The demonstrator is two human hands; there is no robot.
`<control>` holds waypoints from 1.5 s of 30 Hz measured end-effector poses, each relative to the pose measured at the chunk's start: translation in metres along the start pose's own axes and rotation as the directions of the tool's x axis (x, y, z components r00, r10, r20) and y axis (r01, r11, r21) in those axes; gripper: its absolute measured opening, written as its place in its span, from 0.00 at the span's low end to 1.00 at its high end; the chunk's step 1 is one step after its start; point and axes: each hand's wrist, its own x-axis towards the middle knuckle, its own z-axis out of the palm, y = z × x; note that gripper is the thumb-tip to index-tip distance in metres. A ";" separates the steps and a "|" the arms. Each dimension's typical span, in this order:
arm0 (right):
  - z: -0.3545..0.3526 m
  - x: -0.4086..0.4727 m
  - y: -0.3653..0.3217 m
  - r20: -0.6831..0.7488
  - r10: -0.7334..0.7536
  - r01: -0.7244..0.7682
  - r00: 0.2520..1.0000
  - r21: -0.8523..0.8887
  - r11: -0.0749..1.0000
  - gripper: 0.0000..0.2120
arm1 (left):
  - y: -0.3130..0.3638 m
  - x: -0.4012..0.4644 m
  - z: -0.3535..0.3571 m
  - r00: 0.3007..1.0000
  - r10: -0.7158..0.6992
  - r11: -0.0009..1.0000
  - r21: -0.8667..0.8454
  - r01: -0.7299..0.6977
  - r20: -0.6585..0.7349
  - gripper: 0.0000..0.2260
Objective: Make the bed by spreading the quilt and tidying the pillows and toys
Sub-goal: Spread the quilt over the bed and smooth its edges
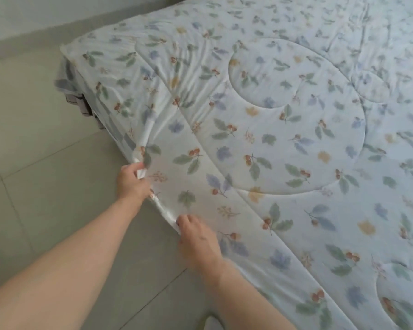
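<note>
A white quilt point(260, 129) printed with leaves and berries lies spread over the bed and fills most of the view. Its near left edge hangs over the bed's side. My left hand point(131, 182) grips that edge, with the fabric bunched between its fingers. My right hand point(197, 236) holds the same edge a little closer to me, its fingers curled over the hem. Creases fan out from the left hand's grip toward the far corner. No pillows or toys are in view.
A grey tiled floor point(45, 151) runs along the left side of the bed. A checked sheet or bed skirt point(81, 101) shows under the quilt at the far left corner. A pale wall point(45, 13) stands beyond the bed.
</note>
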 end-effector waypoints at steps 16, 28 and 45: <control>-0.048 0.228 -0.095 -0.451 0.239 -0.293 0.860 -0.052 0.955 0.22 | 0.085 0.262 -0.053 0.987 -0.064 0.906 -0.406 0.119 0.145 0.24; -0.044 0.306 -0.146 -0.342 0.258 -0.291 0.904 -0.048 0.956 0.11 | 0.099 0.411 -0.111 0.991 -0.130 0.929 -0.354 0.111 -0.033 0.21; -0.135 0.245 -0.137 -0.607 0.288 -0.230 0.740 0.174 0.957 0.15 | 0.169 0.296 -0.124 0.880 0.283 0.886 0.248 -0.392 0.382 0.23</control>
